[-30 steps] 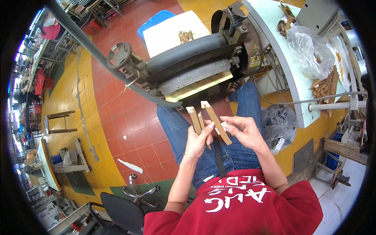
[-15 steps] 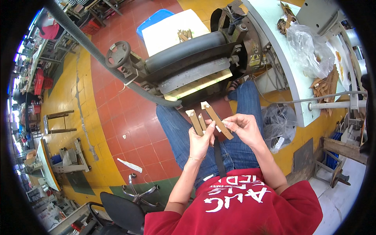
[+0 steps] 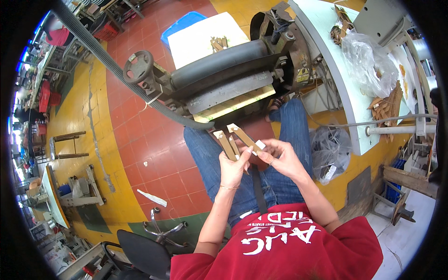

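Note:
My left hand [image 3: 233,170] is closed around the lower ends of narrow brown strips [image 3: 227,146], which look like leather and have whitish tips. They point away from me above my lap. Another brown strip [image 3: 244,139] lies just to their right, with a white tip at its far end and a small white piece [image 3: 260,144] at its near end. My right hand [image 3: 282,157] pinches this strip near that white piece. My left thumb touches the strip's near end too, and the fingers underneath are hidden.
Ahead of my knees stands a machine with a dark roller [image 3: 219,65] and a handwheel [image 3: 138,66]. Behind it, more strips lie on a white board [image 3: 196,39]. A grey hose [image 3: 100,51] crosses on the left. The right-hand table [image 3: 333,60] carries plastic bags and brown pieces.
The right-hand strip has moved left, closer to the strips in my left hand. Its near end now shows a white piece beside my right fingers. Both hands have shifted slightly left.

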### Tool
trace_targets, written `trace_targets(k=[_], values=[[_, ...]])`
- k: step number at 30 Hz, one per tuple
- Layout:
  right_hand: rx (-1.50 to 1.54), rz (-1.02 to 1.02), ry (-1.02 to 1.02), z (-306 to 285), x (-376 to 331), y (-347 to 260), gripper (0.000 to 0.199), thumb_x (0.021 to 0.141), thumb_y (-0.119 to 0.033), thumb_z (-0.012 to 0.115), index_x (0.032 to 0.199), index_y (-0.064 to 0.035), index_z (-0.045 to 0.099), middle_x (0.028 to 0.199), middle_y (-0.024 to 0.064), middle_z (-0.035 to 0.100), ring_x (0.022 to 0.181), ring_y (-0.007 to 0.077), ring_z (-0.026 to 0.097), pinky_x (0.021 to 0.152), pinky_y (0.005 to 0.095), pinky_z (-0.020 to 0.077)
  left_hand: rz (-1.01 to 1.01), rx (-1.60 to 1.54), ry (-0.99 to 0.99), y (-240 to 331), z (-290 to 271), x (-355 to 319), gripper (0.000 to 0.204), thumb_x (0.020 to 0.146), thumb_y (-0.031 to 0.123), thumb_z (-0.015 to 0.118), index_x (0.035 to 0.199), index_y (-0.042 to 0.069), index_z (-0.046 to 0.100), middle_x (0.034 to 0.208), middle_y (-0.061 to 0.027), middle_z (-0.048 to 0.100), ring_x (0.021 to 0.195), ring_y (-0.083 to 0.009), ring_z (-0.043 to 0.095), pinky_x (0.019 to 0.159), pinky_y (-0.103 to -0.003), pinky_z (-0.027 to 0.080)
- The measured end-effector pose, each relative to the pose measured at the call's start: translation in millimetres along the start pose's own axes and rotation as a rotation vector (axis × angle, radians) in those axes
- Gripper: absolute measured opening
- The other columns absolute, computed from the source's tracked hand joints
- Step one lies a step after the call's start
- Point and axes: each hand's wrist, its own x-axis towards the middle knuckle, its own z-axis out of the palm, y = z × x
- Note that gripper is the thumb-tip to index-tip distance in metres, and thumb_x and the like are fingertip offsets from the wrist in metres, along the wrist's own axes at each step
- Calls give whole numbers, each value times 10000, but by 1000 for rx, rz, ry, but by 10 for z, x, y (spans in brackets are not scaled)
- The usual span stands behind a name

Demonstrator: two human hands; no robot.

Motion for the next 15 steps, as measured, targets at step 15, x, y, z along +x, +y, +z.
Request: trace_targets(k=[15], values=[[126,85,162,9,1069,445,186,906,-193,606,982,-40,680,760,-2,645,605,25,485,548,186,388,65,-88,151,67,-65,700,426,896,130,608,1257,-47,467,1166,-182,602,580,-72,508,531,-218,444]])
